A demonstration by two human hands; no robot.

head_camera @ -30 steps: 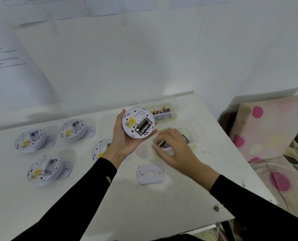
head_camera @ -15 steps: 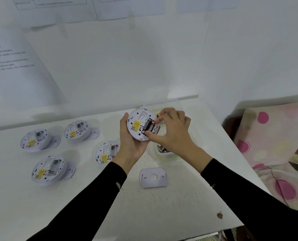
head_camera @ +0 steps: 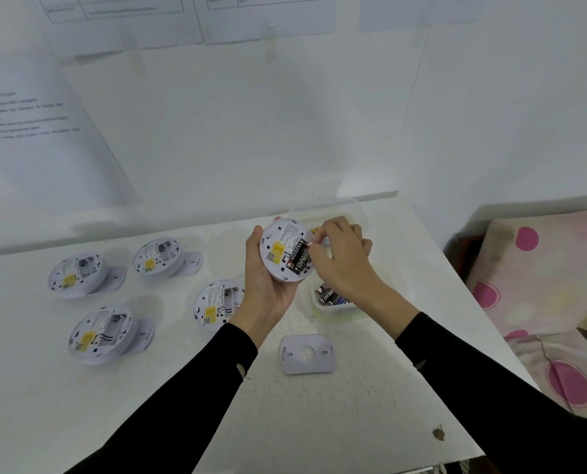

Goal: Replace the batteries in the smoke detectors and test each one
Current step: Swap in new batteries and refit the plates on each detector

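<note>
Battery fitting is the step in hand. The left hand (head_camera: 268, 278) cradles one smoke detector (head_camera: 285, 249) from below, back face turned up toward the person, well above the white surface (head_camera: 319, 422). The right hand (head_camera: 341, 258) is closed in a pinch at the upper end of the black batteries (head_camera: 300, 257) lying in the detector's open compartment; whether that end is fully seated I cannot tell, since the fingertips (head_camera: 314, 241) cover it. Just below the right wrist stands a small clear tub (head_camera: 336, 311) holding more black batteries. A second clear tub lies behind the hands, mostly hidden. Four other detectors lie back-up on the surface to the left, the nearest (head_camera: 217, 306) just beside the left wrist; their compartments look open, contents unclear. A detached mounting plate (head_camera: 305, 354) lies flat near the front, between the two forearms. In my judgement the next move calls for pressing the battery home, checking polarity, then refitting the plate and pressing the test button, with the left hand holding the unit steady.
</note>
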